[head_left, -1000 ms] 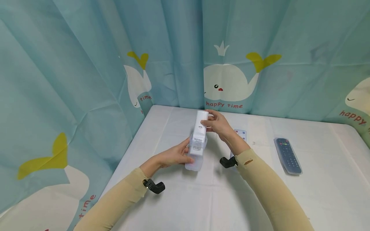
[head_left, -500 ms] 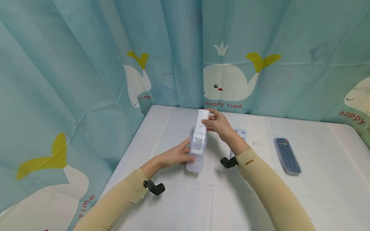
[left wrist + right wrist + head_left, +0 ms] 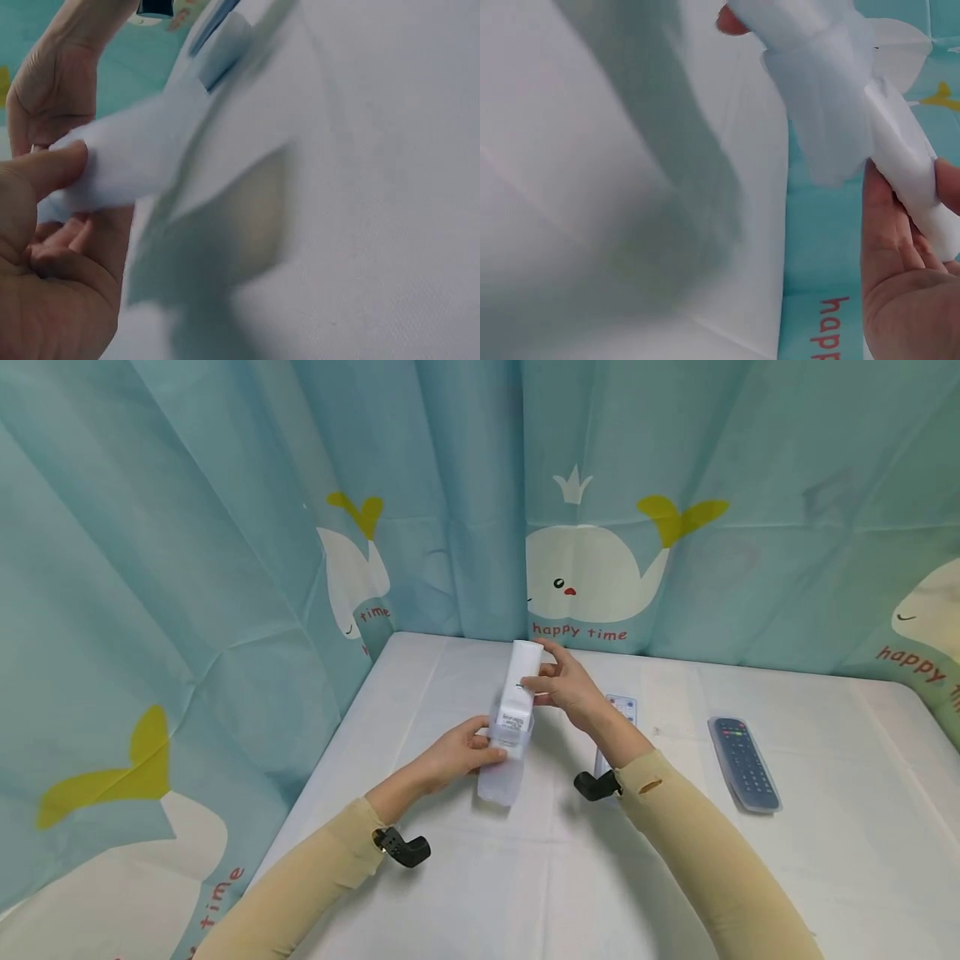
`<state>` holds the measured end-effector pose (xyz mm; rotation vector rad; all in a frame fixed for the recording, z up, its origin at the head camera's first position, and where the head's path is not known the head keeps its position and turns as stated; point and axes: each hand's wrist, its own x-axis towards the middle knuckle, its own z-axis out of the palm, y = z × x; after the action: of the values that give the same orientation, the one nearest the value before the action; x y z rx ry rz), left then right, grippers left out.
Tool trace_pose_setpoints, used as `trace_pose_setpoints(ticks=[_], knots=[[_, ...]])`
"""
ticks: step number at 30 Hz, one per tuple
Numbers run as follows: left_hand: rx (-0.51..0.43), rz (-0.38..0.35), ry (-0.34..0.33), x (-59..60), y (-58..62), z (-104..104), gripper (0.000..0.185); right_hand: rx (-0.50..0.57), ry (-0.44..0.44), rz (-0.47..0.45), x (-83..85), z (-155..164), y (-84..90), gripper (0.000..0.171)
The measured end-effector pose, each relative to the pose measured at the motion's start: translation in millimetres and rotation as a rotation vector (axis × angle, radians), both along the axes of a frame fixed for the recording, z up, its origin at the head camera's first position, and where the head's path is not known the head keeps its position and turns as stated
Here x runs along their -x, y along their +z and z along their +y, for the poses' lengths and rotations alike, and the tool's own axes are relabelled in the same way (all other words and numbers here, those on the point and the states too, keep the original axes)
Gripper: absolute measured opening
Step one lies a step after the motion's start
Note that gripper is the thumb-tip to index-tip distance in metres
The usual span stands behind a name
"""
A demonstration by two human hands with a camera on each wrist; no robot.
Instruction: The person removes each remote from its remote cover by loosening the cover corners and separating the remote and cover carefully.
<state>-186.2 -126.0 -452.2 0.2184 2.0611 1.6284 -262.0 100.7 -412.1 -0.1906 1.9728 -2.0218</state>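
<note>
In the head view, a white remote control (image 3: 522,675) with its back and printed label facing up is tilted above the table, its lower part inside a translucent silicone cover (image 3: 500,783). My left hand (image 3: 452,758) pinches the cover around its middle, thumb on top. The upper, bare end of the remote is held by my right hand (image 3: 572,693), thumb on its back and fingers along the far side. The left wrist view shows the left thumb pressing on the cover (image 3: 135,157). A folded-back flap of the cover (image 3: 821,112) shows in the right wrist view.
On the white table (image 3: 480,893) to the right lies a dark remote (image 3: 746,766) in a clear cover. Another, light remote (image 3: 626,708) is partly hidden behind the right forearm. A blue curtain (image 3: 450,485) with whale prints hangs at the back and left.
My left hand has shifted a little up along the cover. The remote's upper end has risen slightly, with the right hand still gripping it.
</note>
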Motion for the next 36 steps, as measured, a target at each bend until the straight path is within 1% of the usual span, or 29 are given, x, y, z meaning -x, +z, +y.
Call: trace_pose_setpoints(ticks=[5, 8, 11, 16, 19, 24, 26, 29, 33, 36], knots=[[-0.029, 0.033, -0.074, 0.0, 0.2, -3, 0.072, -0.005, -0.021, 0.01, -0.2, 2, -0.3, 0.078], [-0.044, 0.038, -0.111, -0.6, 1.5, -5, 0.077, -0.002, -0.028, 0.012, 0.8, 2, -1.2, 0.078], [-0.061, 0.032, -0.149, -1.3, 2.3, -7, 0.082, 0.003, -0.036, 0.007, 1.6, 1, -1.9, 0.078], [-0.09, -0.001, -0.22, -2.1, 2.9, -10, 0.092, 0.019, -0.042, -0.001, 3.2, 1, -3.2, 0.076], [-0.08, -0.018, -0.243, -2.9, 3.6, -11, 0.098, 0.02, -0.044, 0.003, 3.6, 0, -3.2, 0.077], [-0.031, -0.044, -0.25, -4.1, 4.6, -11, 0.104, 0.001, -0.046, 0.007, 4.0, 0, -3.7, 0.076], [-0.031, -0.058, -0.245, -4.6, 4.8, -11, 0.105, -0.005, -0.045, 0.005, 4.1, 0, -4.1, 0.076], [-0.041, -0.065, -0.232, -4.9, 4.0, -10, 0.101, -0.008, -0.045, 0.004, 4.3, 0, -4.0, 0.076], [-0.023, -0.021, -0.193, -3.8, 2.8, -7, 0.088, -0.003, -0.044, 0.007, 3.9, 1, -2.9, 0.076], [-0.016, 0.014, -0.158, -2.1, 2.8, -6, 0.082, 0.003, -0.045, 0.004, 3.5, 2, -1.9, 0.077]])
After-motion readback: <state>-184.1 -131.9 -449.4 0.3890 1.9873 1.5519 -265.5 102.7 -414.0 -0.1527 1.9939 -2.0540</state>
